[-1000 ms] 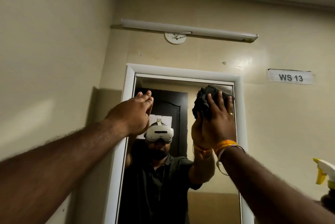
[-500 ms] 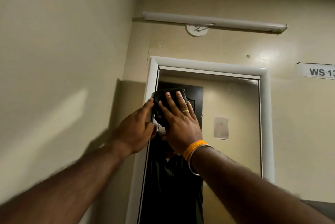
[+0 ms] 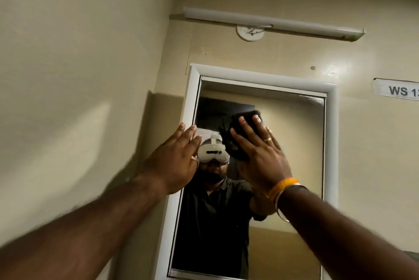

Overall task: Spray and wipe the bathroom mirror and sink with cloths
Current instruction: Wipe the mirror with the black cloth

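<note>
Black and soft, the cloth (image 3: 243, 134) is pressed flat on the mirror (image 3: 294, 155) glass by the right hand (image 3: 260, 155). The fingers of that hand are straight and spread wide over the cloth, pushing it on the glass, not curled round it. The cloth sits in the upper part of the mirror, a bit left of the mirror's middle. A gold ring (image 3: 268, 139) is on one finger, and an orange band (image 3: 283, 185) with a thin silver bangle goes round the wrist. The left hand (image 3: 176, 161) is open too, with its fingers straight and close together. It is at the left edge of the mirror, over the white frame (image 3: 260, 75), and its fingertips reach up beside the cloth. I cannot tell if it really touches the frame. Inside the mirror you can see a person in a dark shirt with a white headset (image 3: 212, 152), just below and left of the cloth. Above the mirror is a long white tube light (image 3: 272, 22) with a small round white cap under it. To the right of the mirror, a white label (image 3: 396, 90) on the cream wall (image 3: 79, 52) says "WS 13", though its end is cut off.
</note>
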